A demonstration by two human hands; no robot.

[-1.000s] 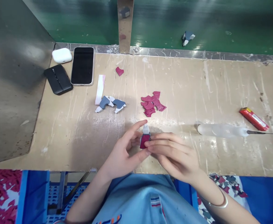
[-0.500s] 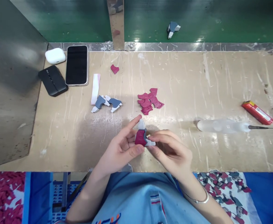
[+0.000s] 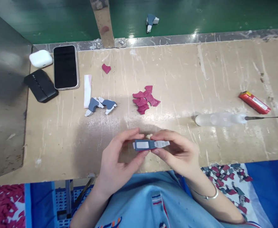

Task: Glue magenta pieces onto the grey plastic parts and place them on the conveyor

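Observation:
A blue-grey and white piece (image 3: 144,145) is held edge-on between both hands above the table's front part. My left hand (image 3: 122,155) pinches its left portion, fingers behind and thumb below. My right hand (image 3: 178,152) grips it near the white right end with thumb and fingers. A sliver of dark pink shows along its lower edge. Beyond the hands lies a small pile of dark pink pieces (image 3: 142,100). Left of that pile are two blue-grey and white pieces (image 3: 108,104), next to a white strip (image 3: 87,90). One dark pink piece (image 3: 106,68) lies farther back.
A phone (image 3: 66,67), white case (image 3: 41,59) and black device (image 3: 41,85) sit back left. A clear bottle with a thin tip (image 3: 221,119) and red lighter (image 3: 255,102) lie right. Bins of pieces stand below the table edge. Another piece (image 3: 151,22) rests on the green surface.
The held piece has turned from showing its dark pink face to showing its narrow edge. My left index finger has bent inward. The whole view has shifted and tilted slightly.

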